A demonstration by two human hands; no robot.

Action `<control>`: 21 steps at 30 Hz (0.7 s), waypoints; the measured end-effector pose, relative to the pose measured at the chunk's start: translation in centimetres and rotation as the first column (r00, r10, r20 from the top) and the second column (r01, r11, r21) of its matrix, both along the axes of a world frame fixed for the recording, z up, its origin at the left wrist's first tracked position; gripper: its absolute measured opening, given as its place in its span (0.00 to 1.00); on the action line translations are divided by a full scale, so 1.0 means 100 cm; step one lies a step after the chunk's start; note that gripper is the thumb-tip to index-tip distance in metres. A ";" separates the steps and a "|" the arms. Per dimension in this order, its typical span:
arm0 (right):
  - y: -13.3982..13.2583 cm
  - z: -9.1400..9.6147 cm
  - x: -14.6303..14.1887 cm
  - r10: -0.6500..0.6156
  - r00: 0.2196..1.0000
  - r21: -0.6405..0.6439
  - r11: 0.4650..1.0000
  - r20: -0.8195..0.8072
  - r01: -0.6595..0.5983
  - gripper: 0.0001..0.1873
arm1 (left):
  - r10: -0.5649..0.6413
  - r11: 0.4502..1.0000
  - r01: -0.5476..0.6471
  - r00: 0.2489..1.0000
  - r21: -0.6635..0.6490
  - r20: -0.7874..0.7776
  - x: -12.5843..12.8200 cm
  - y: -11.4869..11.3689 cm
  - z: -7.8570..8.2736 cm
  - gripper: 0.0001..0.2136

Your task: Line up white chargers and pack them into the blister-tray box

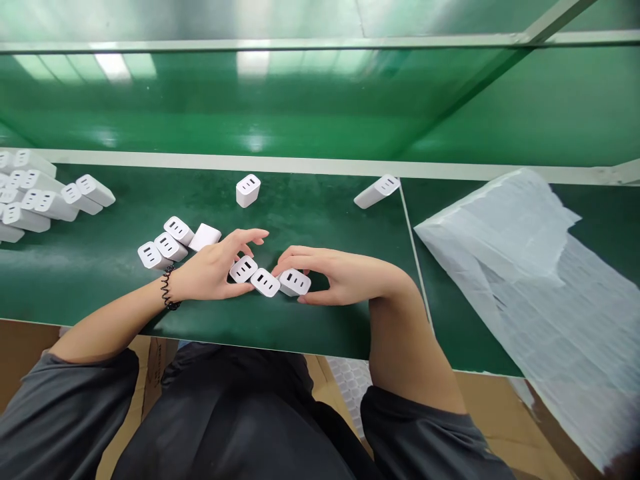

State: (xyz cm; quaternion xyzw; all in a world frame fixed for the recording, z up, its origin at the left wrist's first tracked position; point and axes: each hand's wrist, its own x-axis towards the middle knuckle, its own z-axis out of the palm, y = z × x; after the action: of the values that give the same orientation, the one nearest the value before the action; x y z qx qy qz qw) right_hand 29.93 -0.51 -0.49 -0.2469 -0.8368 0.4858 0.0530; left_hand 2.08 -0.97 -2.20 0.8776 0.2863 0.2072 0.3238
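Three white USB chargers stand in a slanting row between my hands, their port faces turned up toward me. My left hand [213, 267] curls around the left one [243, 269], thumb along its near side and the index finger stretched out past it. The middle charger [265, 283] touches its neighbours. Around the right charger [295, 283] my right hand [340, 273] is closed, fingers at the far side and thumb at the near side. Just left of my left hand are several more chargers [170, 247], and one white charger [205, 236] shows a plain face.
A larger group of chargers [37, 193] stands at the far left of the green table [300, 333]. Single chargers stand at the back middle [248, 191] and tilted at the back right [376, 192]. Translucent wrapping sheets [540, 267] drape over the right side. A pale rail [300, 165] runs behind.
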 end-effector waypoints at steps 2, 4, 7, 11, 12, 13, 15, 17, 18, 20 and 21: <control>0.000 0.001 -0.001 -0.009 1.000 -0.020 1.000 0.020 0.009 0.20 | 0.020 1.000 -0.020 1.000 -0.003 0.006 0.001 -0.001 -0.001 0.37; -0.001 0.001 -0.003 -0.055 0.998 -0.010 0.998 0.038 0.056 0.24 | 0.026 1.000 -0.026 1.000 -0.008 0.015 0.002 -0.002 -0.001 0.39; -0.004 -0.002 -0.009 -0.122 0.991 0.036 0.992 0.052 0.120 0.35 | 0.010 0.999 -0.008 1.000 -0.049 0.026 -0.001 0.000 0.004 0.44; -0.009 -0.004 -0.018 -0.125 0.990 0.119 0.986 0.063 0.117 0.35 | -0.106 0.990 0.095 0.988 -0.103 -0.114 -0.016 0.010 0.020 0.50; -0.011 -0.004 -0.020 -0.134 0.989 0.151 0.981 0.068 0.123 0.35 | -0.137 0.987 0.119 0.976 -0.109 -0.170 -0.021 0.013 0.024 0.51; -0.013 -0.003 -0.022 -0.149 0.986 0.186 0.973 0.076 0.133 0.36 | -0.164 0.983 0.141 0.961 -0.116 -0.221 -0.026 0.015 0.028 0.51; -0.016 -0.003 -0.026 -0.180 0.979 0.263 0.953 0.093 0.150 0.40 | -0.204 0.976 0.170 0.934 -0.137 -0.293 -0.032 0.017 0.033 0.50; -0.019 -0.003 -0.030 -0.184 0.978 0.330 0.933 0.097 0.143 0.42 | -0.220 0.972 0.175 0.915 -0.158 -0.340 -0.033 0.017 0.034 0.46; -0.020 -0.003 -0.032 -0.181 0.979 0.360 0.923 0.097 0.135 0.42 | -0.215 0.973 0.168 0.908 -0.160 -0.358 -0.031 0.015 0.033 0.43; -0.022 -0.004 -0.035 -0.173 0.979 0.408 0.905 0.103 0.117 0.38 | -0.173 0.983 0.133 0.903 -0.129 -0.392 -0.025 0.011 0.029 0.39; -0.022 -0.004 -0.036 -0.175 0.978 0.426 0.897 0.109 0.113 0.36 | -0.137 0.990 0.110 0.904 -0.090 -0.404 -0.022 0.008 0.026 0.37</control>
State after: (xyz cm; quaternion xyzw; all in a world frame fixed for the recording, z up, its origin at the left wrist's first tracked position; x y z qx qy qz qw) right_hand 26.37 -2.74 -0.89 -0.3259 -0.9022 0.2710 0.0796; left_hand -0.08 -0.18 0.38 0.9068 0.2983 -0.0114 0.2976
